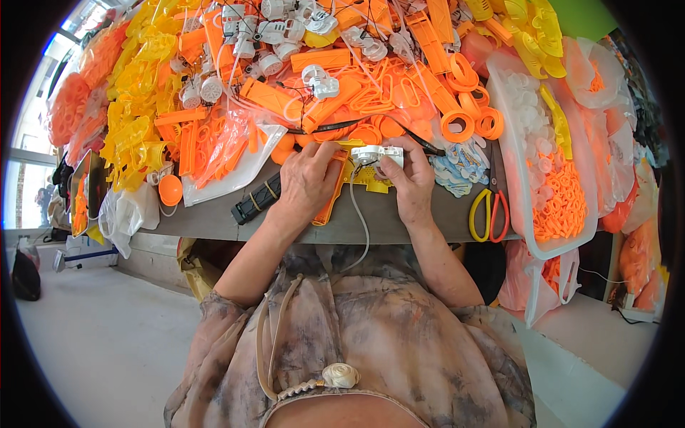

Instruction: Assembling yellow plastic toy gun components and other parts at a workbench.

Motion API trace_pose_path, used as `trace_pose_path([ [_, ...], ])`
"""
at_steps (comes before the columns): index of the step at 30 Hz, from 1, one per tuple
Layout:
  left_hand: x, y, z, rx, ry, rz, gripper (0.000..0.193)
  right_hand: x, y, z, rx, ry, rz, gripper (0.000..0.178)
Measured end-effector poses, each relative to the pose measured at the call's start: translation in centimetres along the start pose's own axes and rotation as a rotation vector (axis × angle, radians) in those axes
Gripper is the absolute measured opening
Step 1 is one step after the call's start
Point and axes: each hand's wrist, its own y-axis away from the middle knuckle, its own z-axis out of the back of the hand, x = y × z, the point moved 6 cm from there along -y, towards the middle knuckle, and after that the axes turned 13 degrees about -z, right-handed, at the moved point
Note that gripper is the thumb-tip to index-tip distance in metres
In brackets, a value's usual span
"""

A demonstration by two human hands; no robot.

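Right hand (412,178) pinches a small white plastic unit (367,155) at frame centre, just above the near part of the grey tabletop (435,222); thumb and fingers are closed on its right end. Left hand (303,178) is curled just left of it, beside an orange strip (328,203) and a yellow perforated piece (372,180); its fingertips are partly hidden, so cannot tell how firmly, or on what, they are closed. The hands are apart but near each other. Handling estimate: the white unit should be light and stiff, its smooth shell slightly slippery; best hold is across the rigid sides of the body, by thumb and fingertips. Weak point is probably the thin pale cord (367,225), which hangs in a loose curve toward the lower centre and looks easily tugged. Materials: the yellow piece looks like thin moulded plastic, dotted with small holes; the orange strip is long, narrow and straight-edged, presumably stiff. Similar white units (271,32), rounded and knobbly with dark wires, lie among glossy orange parts at upper centre. Yellow mouldings (139,100) heap at upper left. At right, a translucent tub (546,250) with rounded corners holds small orange pieces (560,203); scissors (496,171) lie just left of it.
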Motion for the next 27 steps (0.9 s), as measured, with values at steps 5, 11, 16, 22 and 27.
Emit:
trace_pose_path([
  [5, 0.25, 0.26, -0.19, -0.018, -0.001, 0.062, 0.02, -0.04, -0.08, 0.01, -0.004, 0.008, 0.014, 0.022],
  [11, -0.12, 0.33, -0.1, -0.027, 0.002, 0.054, 0.02, -0.16, -0.14, 0.11, -0.01, 0.038, 0.029, 0.023],
  [16, -0.53, 0.31, -0.07, 0.034, -0.062, -0.006, 0.02, -0.43, -0.21, 0.28, 0.01, 0.096, 0.037, 0.023],
  [22, -0.15, 0.34, -0.12, 0.052, -0.023, 0.044, 0.021, -0.34, -0.1, 0.1, 0.007, 0.038, 0.015, 0.021],
  [27, -0.18, 0.4, -0.02, 0.006, 0.005, 0.054, 0.022, -0.57, -0.12, 0.26, 0.029, 0.076, 0.037, 0.025],
])
